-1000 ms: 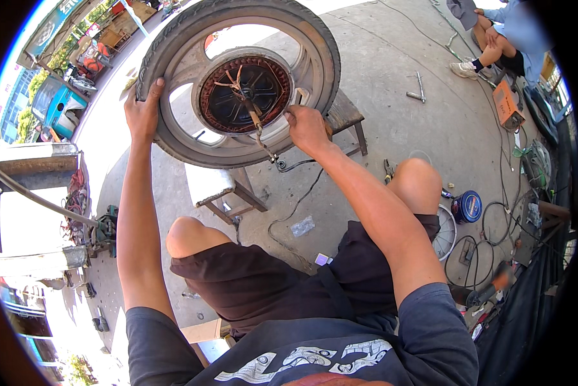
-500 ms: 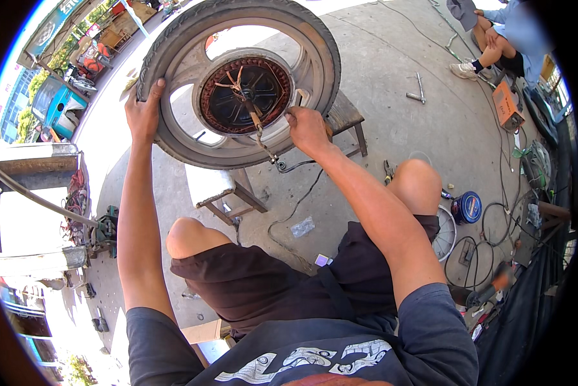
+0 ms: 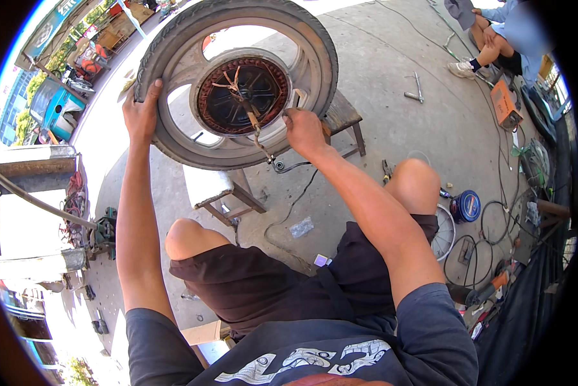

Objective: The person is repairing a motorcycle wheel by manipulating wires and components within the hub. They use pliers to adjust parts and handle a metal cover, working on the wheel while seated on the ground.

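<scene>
A wheel (image 3: 311, 48) with a black tire and grey cast spokes is held tilted over two small stools (image 3: 343, 112). Its open hub (image 3: 263, 93) shows copper windings, a shaft with bare wire ends and a hanging cable (image 3: 265, 151). My left hand (image 3: 141, 112) grips the tire at the left, thumb on top. My right hand (image 3: 305, 132) has closed fingers on the wheel's lower right, beside the hub; what lies under them is partly hidden.
A seated person (image 3: 495, 45) is at upper right, beside an orange machine (image 3: 504, 103). A T-shaped tool (image 3: 414, 96), a blue tub (image 3: 466, 206), pliers (image 3: 387, 168) and cables lie on the floor. A metal tank (image 3: 28, 154) stands left; a spoked rim (image 3: 444, 238) lies by my right knee.
The wheel and both my hands appear very slightly further left, along with the surroundings. The grips look unchanged.
</scene>
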### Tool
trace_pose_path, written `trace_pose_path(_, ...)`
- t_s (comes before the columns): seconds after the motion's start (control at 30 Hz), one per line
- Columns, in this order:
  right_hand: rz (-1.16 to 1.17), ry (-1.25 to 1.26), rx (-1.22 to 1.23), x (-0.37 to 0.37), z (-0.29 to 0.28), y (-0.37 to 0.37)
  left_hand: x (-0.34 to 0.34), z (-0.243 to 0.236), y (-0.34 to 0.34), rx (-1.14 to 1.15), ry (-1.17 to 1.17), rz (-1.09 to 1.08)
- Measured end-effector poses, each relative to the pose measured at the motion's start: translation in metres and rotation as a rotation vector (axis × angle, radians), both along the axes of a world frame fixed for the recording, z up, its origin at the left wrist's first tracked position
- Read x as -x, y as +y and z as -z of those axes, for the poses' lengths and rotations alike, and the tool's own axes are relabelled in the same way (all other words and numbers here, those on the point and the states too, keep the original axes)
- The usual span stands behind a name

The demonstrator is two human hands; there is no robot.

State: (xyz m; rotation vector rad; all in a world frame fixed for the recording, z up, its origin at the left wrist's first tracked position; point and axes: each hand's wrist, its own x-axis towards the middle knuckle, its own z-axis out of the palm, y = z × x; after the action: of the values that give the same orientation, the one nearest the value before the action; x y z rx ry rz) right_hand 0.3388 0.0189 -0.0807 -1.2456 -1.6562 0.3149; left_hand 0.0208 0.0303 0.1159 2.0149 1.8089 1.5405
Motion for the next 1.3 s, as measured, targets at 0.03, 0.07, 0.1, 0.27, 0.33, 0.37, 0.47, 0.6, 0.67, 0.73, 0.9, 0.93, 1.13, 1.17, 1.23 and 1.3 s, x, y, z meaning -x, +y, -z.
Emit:
trace_pose_path(0.03,-0.001,-0.007,0.013,-0.001,0.0,0.0,0.001,0.002,0.002,-0.015,-0.008,0.0)
trace_pose_path(0.07,-0.004,-0.011,0.024,-0.002,-0.002,-0.002,0.003,0.001,0.004,-0.031,-0.014,-0.001)
trace_pose_path(0.1,-0.007,-0.015,0.036,-0.002,-0.004,-0.003,0.004,0.001,0.005,-0.048,-0.02,-0.003)
trace_pose_path(0.27,-0.037,0.018,0.062,-0.004,-0.003,-0.001,0.002,0.0,0.004,-0.023,-0.015,-0.019)
trace_pose_path(0.33,-0.043,0.02,0.087,-0.003,-0.003,-0.001,0.004,0.001,0.004,-0.022,-0.021,-0.013)
trace_pose_path(0.37,-0.038,0.022,0.094,-0.002,-0.003,-0.002,0.004,0.001,0.005,-0.027,-0.022,-0.01)
trace_pose_path(0.47,-0.006,0.071,0.045,0.0,-0.006,-0.003,0.004,0.002,0.005,-0.045,-0.019,-0.005)
trace_pose_path(0.6,0.006,0.085,0.038,0.0,-0.01,-0.004,0.004,0.001,0.004,-0.053,0.004,-0.001)
trace_pose_path(0.67,-0.003,0.084,0.027,-0.001,-0.01,-0.003,0.005,0.002,0.005,-0.06,-0.001,0.011)
trace_pose_path(0.73,-0.001,0.085,0.015,0.0,-0.008,-0.003,0.005,0.002,0.006,-0.051,-0.007,0.007)
trace_pose_path(0.9,0.026,0.102,-0.01,0.001,-0.008,-0.003,0.004,0.0,0.003,-0.024,-0.012,-0.004)
trace_pose_path(0.93,0.019,0.11,-0.016,0.001,-0.008,-0.004,0.004,0.0,0.003,-0.026,-0.011,-0.003)
trace_pose_path(1.13,0.005,0.099,-0.048,0.002,-0.007,-0.004,0.003,0.0,0.002,-0.03,-0.021,0.008)
trace_pose_path(1.17,0.008,0.112,-0.053,0.002,-0.007,-0.004,0.002,-0.001,0.001,-0.031,-0.023,0.016)
trace_pose_path(1.23,0.008,0.109,-0.047,0.002,-0.007,-0.005,0.0,-0.001,0.001,-0.029,-0.026,0.021)
trace_pose_path(1.3,-0.001,0.078,-0.027,0.001,-0.007,-0.004,0.0,-0.001,0.001,-0.026,-0.027,0.013)
